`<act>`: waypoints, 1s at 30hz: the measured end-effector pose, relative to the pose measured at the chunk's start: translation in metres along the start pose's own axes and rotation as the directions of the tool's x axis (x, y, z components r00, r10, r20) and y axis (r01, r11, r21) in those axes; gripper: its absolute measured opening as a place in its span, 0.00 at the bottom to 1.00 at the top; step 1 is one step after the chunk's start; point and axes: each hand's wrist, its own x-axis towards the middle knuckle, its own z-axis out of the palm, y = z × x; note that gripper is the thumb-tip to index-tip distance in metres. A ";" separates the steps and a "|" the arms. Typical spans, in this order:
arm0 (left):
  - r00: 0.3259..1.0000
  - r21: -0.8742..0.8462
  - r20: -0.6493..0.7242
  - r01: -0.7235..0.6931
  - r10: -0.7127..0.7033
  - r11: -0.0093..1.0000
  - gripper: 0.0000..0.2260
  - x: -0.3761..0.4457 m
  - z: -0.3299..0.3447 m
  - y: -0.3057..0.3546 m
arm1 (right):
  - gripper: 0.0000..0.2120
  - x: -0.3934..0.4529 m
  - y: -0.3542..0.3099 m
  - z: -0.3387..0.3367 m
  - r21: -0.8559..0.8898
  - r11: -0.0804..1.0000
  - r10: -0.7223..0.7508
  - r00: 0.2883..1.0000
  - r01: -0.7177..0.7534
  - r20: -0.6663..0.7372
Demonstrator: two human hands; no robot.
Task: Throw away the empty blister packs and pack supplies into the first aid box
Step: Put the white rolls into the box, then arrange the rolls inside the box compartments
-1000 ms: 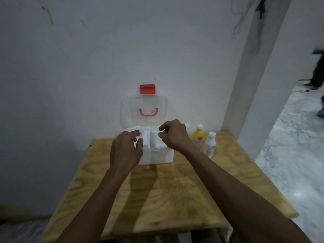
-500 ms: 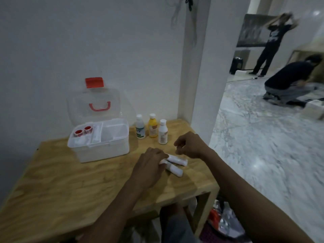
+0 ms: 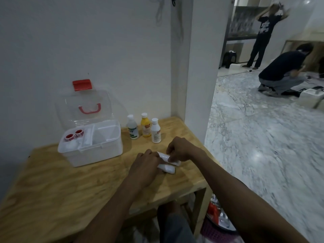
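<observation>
— Where are the rolls?

— Two white gauze rolls (image 3: 167, 168) lie at the wooden table's (image 3: 70, 186) right edge. The right hand (image 3: 182, 149) pinches the far roll; the left hand (image 3: 145, 163) covers the near one, grip unclear.

— And the white plastic first aid box (image 3: 91, 148)?

— At ten o'clock, lid up; three small bottles (image 3: 144, 127) at twelve. Bare tabletop lies between.

No text can be read here. The three bottles — a clear one (image 3: 132, 129), a yellow one (image 3: 145, 127) and a white one (image 3: 155, 132) — carry labels with a green, a red and a red band, but the print is too small and blurred to make out. The standing person's dark shirt (image 3: 265, 26) has a pale print on the back — illegible.
</observation>
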 end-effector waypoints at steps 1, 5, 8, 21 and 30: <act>1.000 -0.005 0.001 0.010 -0.010 1.000 0.16 -0.001 -0.001 0.000 | 0.15 0.001 -0.001 0.001 -0.021 1.000 0.004 1.000 -0.003 0.004; 1.000 -0.011 0.014 0.027 -0.027 1.000 0.13 -0.007 -0.002 -0.002 | 0.14 0.004 -0.005 0.003 -0.066 0.998 0.020 0.999 -0.018 0.032; 0.999 -0.026 0.006 0.049 -0.049 0.998 0.11 -0.014 -0.003 -0.010 | 0.14 0.002 -0.009 0.001 -0.033 0.999 0.020 0.999 -0.019 0.029; 0.792 -0.549 -0.359 0.249 -0.494 0.798 0.08 -0.076 -0.070 -0.076 | 0.10 0.002 -0.092 -0.008 0.436 0.871 -0.102 0.951 0.227 -0.292; 0.581 -0.829 -0.264 0.271 -0.770 0.489 0.09 -0.087 -0.104 -0.139 | 0.24 0.043 -0.167 0.002 0.612 0.754 -0.059 0.953 0.238 -0.298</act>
